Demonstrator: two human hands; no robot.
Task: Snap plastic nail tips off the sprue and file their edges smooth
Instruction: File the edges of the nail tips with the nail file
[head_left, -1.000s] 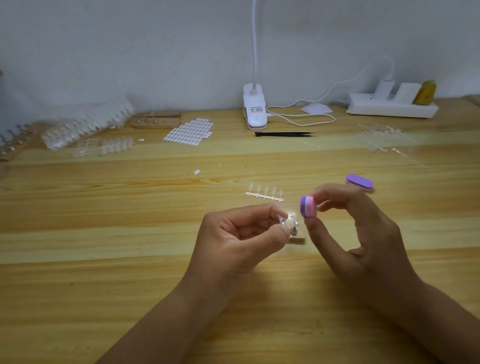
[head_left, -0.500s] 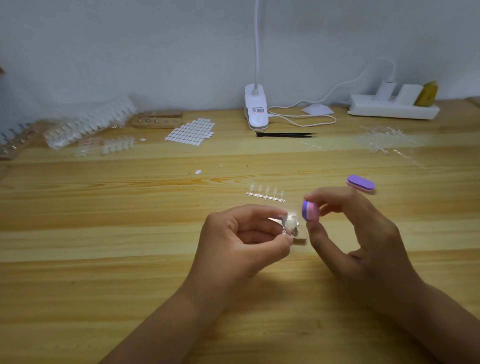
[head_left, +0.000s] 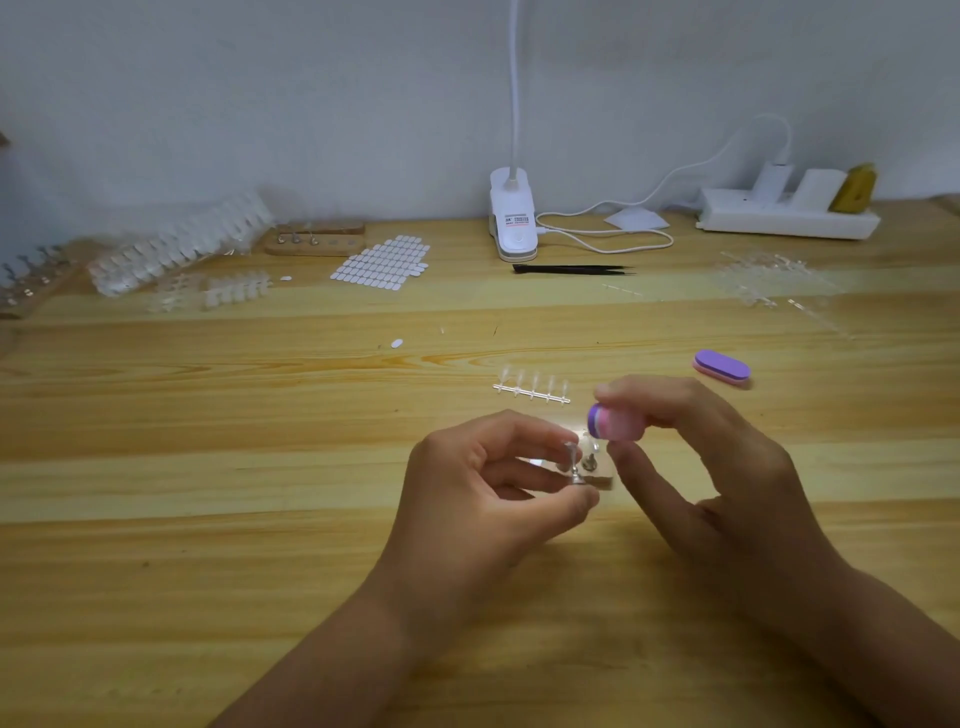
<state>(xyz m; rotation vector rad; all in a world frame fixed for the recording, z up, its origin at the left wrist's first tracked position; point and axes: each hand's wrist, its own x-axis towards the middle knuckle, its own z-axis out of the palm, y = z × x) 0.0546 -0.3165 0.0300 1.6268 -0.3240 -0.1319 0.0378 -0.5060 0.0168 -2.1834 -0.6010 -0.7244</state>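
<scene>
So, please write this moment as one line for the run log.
left hand: pinches small metal holder | right hand: pinches purple-pink file | sprue: lies beyond both hands

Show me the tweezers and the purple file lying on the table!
Black tweezers (head_left: 571, 269), head view, middle of the arms.
Unheld purple nail file (head_left: 722, 365), head view, its purple top face.

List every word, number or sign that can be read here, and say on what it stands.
Label on the white lamp clamp: printed lines, too blurred to read.
Power strip: no print visible.
No other text in view.
</scene>
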